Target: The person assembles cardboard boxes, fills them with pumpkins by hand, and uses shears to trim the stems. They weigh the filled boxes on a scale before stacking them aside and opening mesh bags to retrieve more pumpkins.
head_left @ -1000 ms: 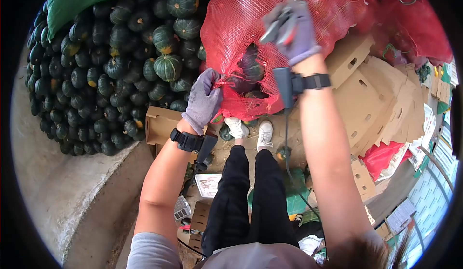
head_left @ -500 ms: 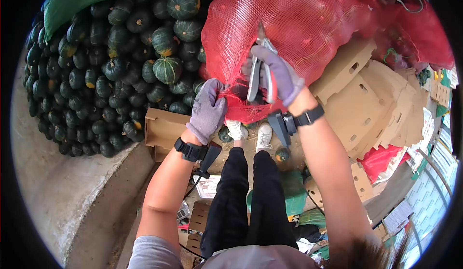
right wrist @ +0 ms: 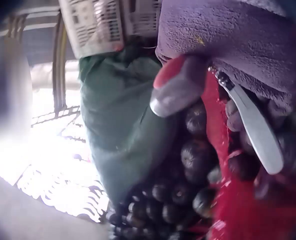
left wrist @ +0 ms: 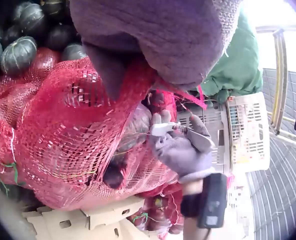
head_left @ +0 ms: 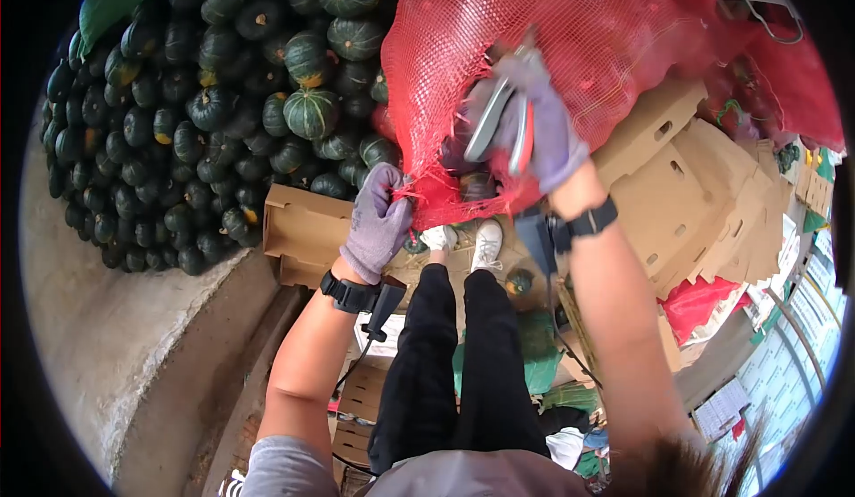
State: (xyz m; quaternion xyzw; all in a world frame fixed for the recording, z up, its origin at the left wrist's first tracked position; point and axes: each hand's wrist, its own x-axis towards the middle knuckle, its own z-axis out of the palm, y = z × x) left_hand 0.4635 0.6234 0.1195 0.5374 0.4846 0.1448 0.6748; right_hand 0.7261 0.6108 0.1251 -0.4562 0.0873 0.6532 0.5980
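1. Upper left: a heaped pile of dark green squashes [head_left: 311,114], with an open cardboard box [head_left: 303,230] below its right side.
2. Centre, left of the torn opening: the left hand [head_left: 374,223], gloved, has its fingers closed on the ragged edge of the red mesh bag [head_left: 445,25].
3. Upper centre: the bag is torn at its lower left, with dark round produce [head_left: 476,185] showing inside. Compared with half a second ago, more of this opening is visible, so the contents look easier to reach.
4. Right of the opening: the right hand [head_left: 550,127], also gloved, has moved up and right from beside the left hand. Its fingers curl round the metal hand tool [head_left: 490,118], whose handles stand apart; whether the blades are cutting mesh, I cannot tell.
5. Right: stacked flattened cardboard [head_left: 690,203] lies below the bag.
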